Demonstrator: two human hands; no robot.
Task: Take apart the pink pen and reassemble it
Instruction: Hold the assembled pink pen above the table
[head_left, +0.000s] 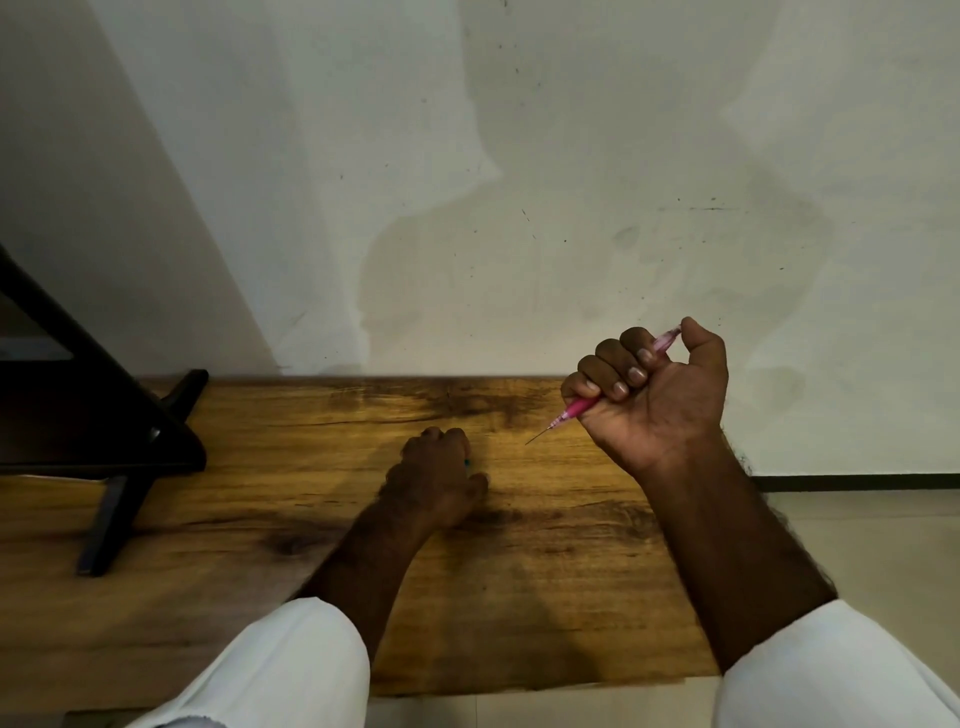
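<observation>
My right hand (655, 391) is raised above the wooden table (291, 467), fist closed around the pink pen (575, 408). The pen's thin tip sticks out down-left of the fist, and its translucent pink rear end shows by the thumb. My left hand (435, 477) rests knuckles-up on the table near the middle, fingers curled. A tiny green-blue speck (467, 462) peeks out at its fingers; whether the hand grips a part there stays hidden.
A dark stand with angled legs (119, 441) sits on the table's left side. A pale wall rises directly behind the table's far edge. The table ends at the right near my right forearm, with light floor beyond.
</observation>
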